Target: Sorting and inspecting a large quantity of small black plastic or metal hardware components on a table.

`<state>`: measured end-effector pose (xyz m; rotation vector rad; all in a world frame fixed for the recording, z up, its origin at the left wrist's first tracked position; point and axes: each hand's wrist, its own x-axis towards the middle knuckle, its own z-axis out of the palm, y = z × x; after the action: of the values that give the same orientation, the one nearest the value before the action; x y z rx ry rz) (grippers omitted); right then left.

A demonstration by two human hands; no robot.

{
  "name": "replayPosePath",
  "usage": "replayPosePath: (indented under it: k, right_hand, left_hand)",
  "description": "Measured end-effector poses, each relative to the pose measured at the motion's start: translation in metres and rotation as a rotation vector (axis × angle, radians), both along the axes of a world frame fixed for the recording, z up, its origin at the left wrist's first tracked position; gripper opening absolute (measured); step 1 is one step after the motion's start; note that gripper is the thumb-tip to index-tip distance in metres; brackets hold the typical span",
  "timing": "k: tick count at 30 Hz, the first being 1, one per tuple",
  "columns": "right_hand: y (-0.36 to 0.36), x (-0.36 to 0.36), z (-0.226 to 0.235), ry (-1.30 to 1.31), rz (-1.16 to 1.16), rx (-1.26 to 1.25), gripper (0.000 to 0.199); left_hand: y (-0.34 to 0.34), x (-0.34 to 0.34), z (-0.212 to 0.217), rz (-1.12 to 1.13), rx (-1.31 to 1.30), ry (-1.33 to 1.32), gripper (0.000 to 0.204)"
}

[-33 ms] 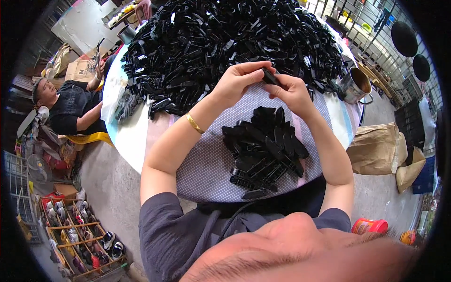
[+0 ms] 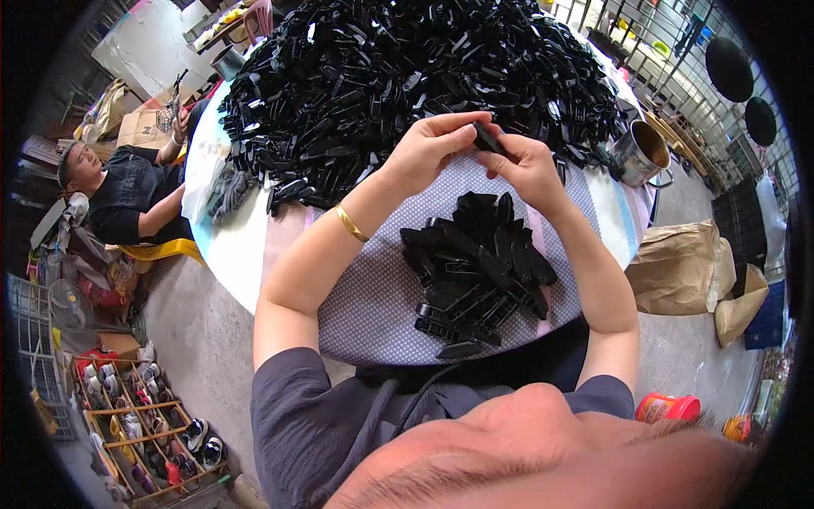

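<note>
Both hands are pinching one small black plastic piece [image 2: 490, 138] just above centre frame: left hand [image 2: 432, 148] closed on one end, right hand [image 2: 530, 165] on the other. I'd keep fingertips near the ends, over the small pile [image 2: 475, 271] on the worktop [image 2: 246, 246], so nothing drops into the big heap [image 2: 407, 76].

Concrete floor [image 2: 203, 339], perhaps daylit

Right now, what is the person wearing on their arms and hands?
Both forearms are bare, with no gloves on the left hand or the right hand. A thin gold bangle circles the left wrist. Short dark grey sleeves cover only the upper arms.
</note>
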<state>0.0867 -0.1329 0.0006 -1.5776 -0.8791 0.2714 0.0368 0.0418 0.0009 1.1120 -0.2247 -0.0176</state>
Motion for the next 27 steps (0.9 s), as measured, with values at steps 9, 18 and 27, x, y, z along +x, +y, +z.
replayPosePath:
  k: [9,18,27]
  right_hand:
    - [-0.004,0.005,0.003,-0.447,-0.066,-0.179,0.026]
    - [-0.092,0.082,-0.001,-0.452,-0.32,-0.91,0.04]
    - [-0.066,0.069,0.009,-0.227,-0.298,-0.696,0.038]
  left_hand:
    - [-0.007,-0.007,0.006,0.109,0.078,-0.093,0.023]
    - [-0.04,-0.026,0.038,-0.347,1.015,-0.311,0.031]
    - [-0.041,0.033,-0.023,0.23,1.515,-0.638,0.029]
